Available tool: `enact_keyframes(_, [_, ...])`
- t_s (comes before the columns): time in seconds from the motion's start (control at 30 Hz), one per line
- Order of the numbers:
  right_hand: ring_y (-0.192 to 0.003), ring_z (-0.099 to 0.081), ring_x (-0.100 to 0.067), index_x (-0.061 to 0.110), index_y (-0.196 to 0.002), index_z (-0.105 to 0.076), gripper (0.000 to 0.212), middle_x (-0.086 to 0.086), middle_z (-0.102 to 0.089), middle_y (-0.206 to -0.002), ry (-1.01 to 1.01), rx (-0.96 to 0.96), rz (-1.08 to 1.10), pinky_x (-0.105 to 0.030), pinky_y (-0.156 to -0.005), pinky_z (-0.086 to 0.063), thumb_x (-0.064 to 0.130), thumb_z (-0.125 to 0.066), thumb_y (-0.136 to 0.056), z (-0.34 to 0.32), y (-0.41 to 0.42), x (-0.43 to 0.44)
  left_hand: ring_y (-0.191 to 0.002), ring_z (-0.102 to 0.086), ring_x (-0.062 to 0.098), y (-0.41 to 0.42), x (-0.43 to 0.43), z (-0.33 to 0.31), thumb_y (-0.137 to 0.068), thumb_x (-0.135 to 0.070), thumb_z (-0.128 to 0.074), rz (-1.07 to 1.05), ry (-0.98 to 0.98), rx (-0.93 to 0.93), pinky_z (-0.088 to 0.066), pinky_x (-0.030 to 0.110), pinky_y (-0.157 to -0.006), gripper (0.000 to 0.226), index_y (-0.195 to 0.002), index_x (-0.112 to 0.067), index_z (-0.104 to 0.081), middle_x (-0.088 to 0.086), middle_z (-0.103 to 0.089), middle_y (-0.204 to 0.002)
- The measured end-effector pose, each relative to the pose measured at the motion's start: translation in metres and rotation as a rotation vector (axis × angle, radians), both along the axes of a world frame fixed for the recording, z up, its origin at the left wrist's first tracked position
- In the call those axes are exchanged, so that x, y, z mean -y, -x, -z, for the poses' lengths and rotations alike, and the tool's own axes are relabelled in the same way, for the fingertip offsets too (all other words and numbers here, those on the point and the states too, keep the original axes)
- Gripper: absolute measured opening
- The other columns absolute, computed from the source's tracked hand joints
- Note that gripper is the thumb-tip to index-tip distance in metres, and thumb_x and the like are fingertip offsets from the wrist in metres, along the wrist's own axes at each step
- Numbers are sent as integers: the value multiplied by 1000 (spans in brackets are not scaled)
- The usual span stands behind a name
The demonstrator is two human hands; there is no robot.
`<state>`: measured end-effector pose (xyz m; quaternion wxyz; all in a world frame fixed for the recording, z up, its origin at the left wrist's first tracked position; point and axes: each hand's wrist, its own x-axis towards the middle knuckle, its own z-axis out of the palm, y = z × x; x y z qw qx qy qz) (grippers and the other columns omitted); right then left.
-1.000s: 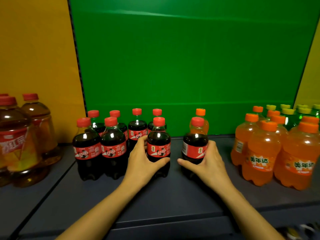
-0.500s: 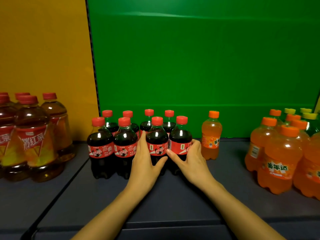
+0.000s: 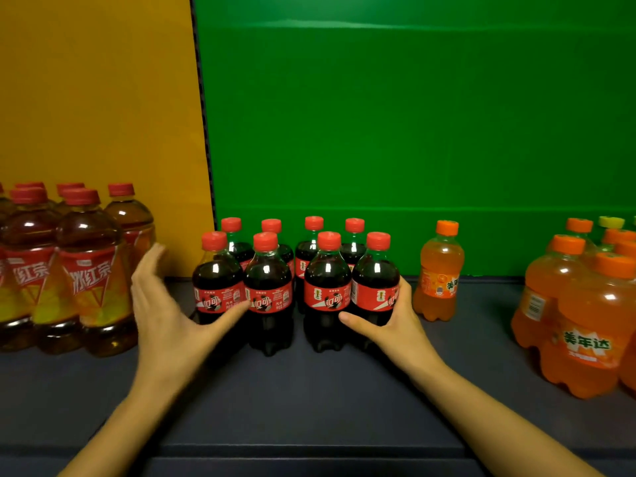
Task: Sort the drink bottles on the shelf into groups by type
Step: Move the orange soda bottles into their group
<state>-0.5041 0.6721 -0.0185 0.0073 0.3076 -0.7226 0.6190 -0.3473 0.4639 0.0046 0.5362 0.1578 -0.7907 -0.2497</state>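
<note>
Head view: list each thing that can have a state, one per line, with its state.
Cola bottles, upright, capped, packed in two rows.
Front-right cola bottle, gripped by right hand.
Lone orange soda bottle, upright, standing apart.
Orange soda group, upright, capped.
Iced tea bottles, upright, capped.
Left hand, open, fingers straight.
</note>
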Motion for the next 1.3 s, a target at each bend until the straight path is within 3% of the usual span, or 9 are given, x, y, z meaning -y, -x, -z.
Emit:
enact_keyframes(0.1, [-116, -46, -5, 24, -140, -19, 98, 15, -45, -126, 13, 5, 6, -21, -92, -37, 26, -82, -64, 0, -1, 3, -140, -22, 23, 3, 25, 6, -40, -50, -82, 160, -375, 183, -22, 37, -113, 132, -146, -23, -8, 6, -17, -154])
enact_keyframes(0.2, [-110, -47, 1, 26, -139, -21, 94, 26, -44, -115, 12, 4, -7, -12, -84, -37, 26, -80, -67, -1, -4, 5, -126, -43, 20, 11, 33, 9, -19, -61, -85, 354, -575, 286, -38, 36, -103, 149, -144, -25, -14, 2, -38, -143])
enact_keyframes(0.27, [-106, -46, 5, 28, -139, -22, 91, 33, -41, -110, 1, -5, -12, -11, -83, -36, 26, -79, -68, -2, -7, 8, -106, -53, 8, 17, 30, 11, -25, -50, -90, 437, -576, 296, -46, 30, -91, 135, -139, -21, -25, -4, -49, -126])
enact_keyframes(0.4, [-112, -46, -1, 28, -138, -24, 89, 33, -42, -110, -13, -13, -1, -21, -91, -36, 26, -79, -68, -4, -9, 11, -105, -54, 4, 24, 28, 15, -55, -11, -84, 495, -541, 259, -45, 24, -83, 97, -136, -18, -32, -1, -53, -126])
enact_keyframes(0.77, [-96, -43, 19, 35, -129, -22, 78, 34, -40, -108, -52, -14, -3, -6, -78, -39, 27, -75, -72, -8, -12, 9, -107, -58, 11, 23, 30, 15, -55, -16, -83, 534, -594, 225, -46, 27, -83, 84, -129, -20, -42, -6, -59, -116])
enact_keyframes(0.87, [-106, -47, 15, 37, -128, -29, 68, 26, -47, -120, -46, 2, -41, -5, -83, -41, 42, -68, -72, -11, -14, 6, -107, -53, 2, 15, 23, 8, -59, -22, -78, 495, -536, 135, -43, 28, -92, 86, -134, -23, -37, -13, -53, -121])
enact_keyframes(1.0, [-125, -43, -5, 39, -127, -38, 58, 10, -46, -137, -45, -30, 3, -30, -108, -34, 58, -50, -74, -17, -13, -5, -127, -37, 3, 2, 18, 0, -66, -47, -78, 325, -206, -16, -33, 22, -102, 87, -138, -30, -32, -12, -37, -140])
enact_keyframes(1.13, [-119, -49, -13, 16, -128, -45, 44, 0, -51, -129, -143, -164, 162, -30, -103, -38, 29, -57, -88, -33, -4, -31, -114, -49, 7, 1, -4, -19, -79, -34, -58, 378, 134, -158, -41, 21, -97, 31, -108, -29, -49, -9, -51, -113])
enact_keyframes(1.3, [-99, -57, -10, 20, -102, -57, 18, 2, -62, -106, -210, -396, 236, -24, -95, -44, 11, -60, -86, -77, 7, -80, -89, -60, 10, 22, -55, -38, -80, -30, -56, 586, 132, -88, -48, 22, -81, 17, -94, -20, -56, -7, -61, -92])
